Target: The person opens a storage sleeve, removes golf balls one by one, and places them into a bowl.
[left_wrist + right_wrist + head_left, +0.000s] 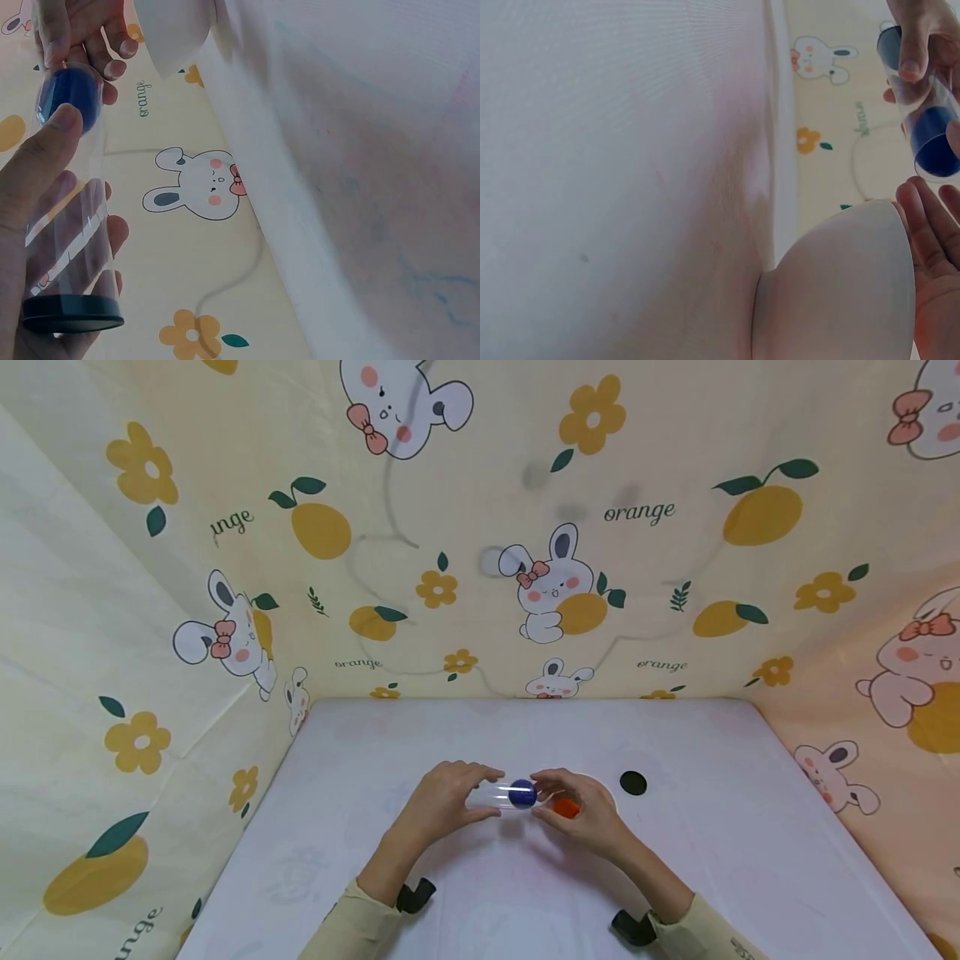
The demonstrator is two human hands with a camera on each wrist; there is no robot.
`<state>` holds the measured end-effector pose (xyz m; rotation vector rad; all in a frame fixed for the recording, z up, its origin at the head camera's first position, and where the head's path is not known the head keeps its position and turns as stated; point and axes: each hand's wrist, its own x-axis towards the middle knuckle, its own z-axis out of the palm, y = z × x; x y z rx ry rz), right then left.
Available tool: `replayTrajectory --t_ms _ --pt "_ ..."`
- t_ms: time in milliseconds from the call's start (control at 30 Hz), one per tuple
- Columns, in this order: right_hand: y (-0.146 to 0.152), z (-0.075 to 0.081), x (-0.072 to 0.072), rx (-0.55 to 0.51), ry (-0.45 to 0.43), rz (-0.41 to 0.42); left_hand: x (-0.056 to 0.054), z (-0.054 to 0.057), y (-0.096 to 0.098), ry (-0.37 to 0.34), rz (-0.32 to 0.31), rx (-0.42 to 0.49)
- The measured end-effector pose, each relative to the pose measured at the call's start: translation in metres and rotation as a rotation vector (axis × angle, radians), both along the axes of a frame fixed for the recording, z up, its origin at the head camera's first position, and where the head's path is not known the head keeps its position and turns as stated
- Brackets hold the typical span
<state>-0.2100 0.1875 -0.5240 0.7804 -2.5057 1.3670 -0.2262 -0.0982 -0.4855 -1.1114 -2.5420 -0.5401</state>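
My left hand (448,797) grips a clear plastic tube (491,794) held nearly level above the table in the head view. The tube has a black base (73,313) at one end. Inside, close to its other end, sits a blue ball (522,793); in the left wrist view the thumb lies over the tube in front of it. My right hand (588,814) is at the ball end, fingers and thumb spread. In the right wrist view its fingers (922,225) extend just below the tube's rim; whether they touch it is unclear.
A white bowl (832,277) stands on the white table (337,752), partly hidden behind my right hand. Something orange (566,808) shows in it. Farther right lies a black disc (633,783). Patterned cloth (480,652) surrounds the table's back and sides.
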Motion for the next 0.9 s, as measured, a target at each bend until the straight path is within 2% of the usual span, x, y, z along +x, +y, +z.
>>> replayTrajectory --t_ms 200,500,667,900 --pt "0.001 0.001 0.001 0.027 -0.008 -0.023 0.000 0.001 0.000 -0.002 0.009 -0.004" --pt "0.004 0.001 0.002 -0.030 -0.079 -0.003 -0.001 -0.001 -0.001 -0.009 0.008 0.005" --pt "0.008 0.004 0.003 -0.034 -0.129 -0.008 -0.001 -0.001 -0.002 -0.047 0.031 -0.003" --pt "0.021 0.006 0.004 -0.011 -0.144 -0.054 0.000 -0.002 -0.003 -0.080 0.034 0.015"
